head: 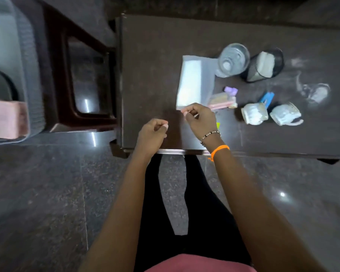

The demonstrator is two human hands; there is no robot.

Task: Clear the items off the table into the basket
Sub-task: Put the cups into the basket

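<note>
Two bare arms reach out from the bottom of the view over the dark worktop. The left hand is curled shut with nothing to see in it. The right hand pinches a small pink thing – too blurred to name. At 12 o'clock from the right hand lies a clear plastic bag, with a small pink packet and a purple clip beside it. Farther off, at 1 o'clock, stand a glass and a black mesh cup. At 3 o'clock lie two pale mugs, with a blue clip between them. The grey basket sits far off at 9 o'clock, holding a pink block. No writing can be read.
</note>
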